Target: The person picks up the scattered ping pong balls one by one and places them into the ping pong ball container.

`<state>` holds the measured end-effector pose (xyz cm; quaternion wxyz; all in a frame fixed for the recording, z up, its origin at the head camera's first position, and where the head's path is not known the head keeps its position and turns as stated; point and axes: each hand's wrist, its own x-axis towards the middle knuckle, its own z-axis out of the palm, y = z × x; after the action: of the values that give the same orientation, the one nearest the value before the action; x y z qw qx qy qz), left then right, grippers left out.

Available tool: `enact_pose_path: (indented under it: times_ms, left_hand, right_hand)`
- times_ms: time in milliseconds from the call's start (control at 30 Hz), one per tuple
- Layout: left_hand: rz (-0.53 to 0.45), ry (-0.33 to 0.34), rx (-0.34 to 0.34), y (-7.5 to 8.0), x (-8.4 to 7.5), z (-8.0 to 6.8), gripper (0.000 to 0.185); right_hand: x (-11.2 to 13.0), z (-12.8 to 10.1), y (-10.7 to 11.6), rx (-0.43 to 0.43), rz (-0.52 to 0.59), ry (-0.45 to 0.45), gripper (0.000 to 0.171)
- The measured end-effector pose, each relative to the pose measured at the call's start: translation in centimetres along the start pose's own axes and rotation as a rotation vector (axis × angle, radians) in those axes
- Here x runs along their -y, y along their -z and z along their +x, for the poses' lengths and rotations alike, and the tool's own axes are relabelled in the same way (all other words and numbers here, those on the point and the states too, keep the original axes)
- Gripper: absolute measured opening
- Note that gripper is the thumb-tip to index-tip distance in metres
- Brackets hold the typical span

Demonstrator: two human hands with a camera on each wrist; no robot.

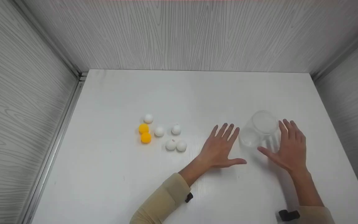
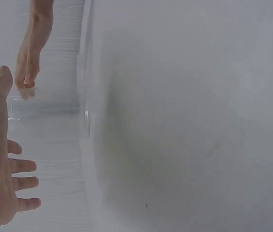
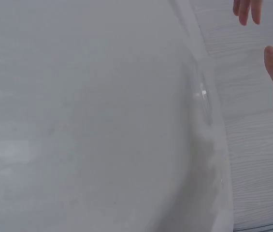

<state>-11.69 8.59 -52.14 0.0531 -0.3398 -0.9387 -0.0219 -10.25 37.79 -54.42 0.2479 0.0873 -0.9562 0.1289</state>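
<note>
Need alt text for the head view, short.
A person's outstretched left hand and right hand flank a transparent container on a white table. Five white balls and two orange balls lie to the left of the hands.

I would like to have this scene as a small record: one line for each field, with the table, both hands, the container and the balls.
Table: white
Left hand: fingers spread, holds nothing
Right hand: thumb apart from the fingers, holds nothing
Clear container: one, on the table between the hands; whether either touches it is unclear
Orange balls: two, close together
White balls: five, near the orange ones
Sleeves: beige, on both arms
</note>
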Motion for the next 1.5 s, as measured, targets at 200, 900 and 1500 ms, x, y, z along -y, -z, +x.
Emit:
enact_pose_path:
  times_ms: [200,900,1500]
  left_hand:
    - [-0.042,0.027,-0.004,-0.1,-0.4,1.4,0.112]
    - [-0.070,0.072,-0.032,-0.1,-1.7,6.2,0.108]
    - [-0.060,0.071,-0.058,-0.4,-1.9,7.9,0.094]
  right_hand:
    - [-0.5,-0.1,-1.0,0.043,0.000,-0.004,0.129]
    - [-1.3,0.6,-2.4,0.083,-0.014,0.018,0.132]
    - [-1.6,1.4,-3.2,0.142,0.002,0.044,0.110]
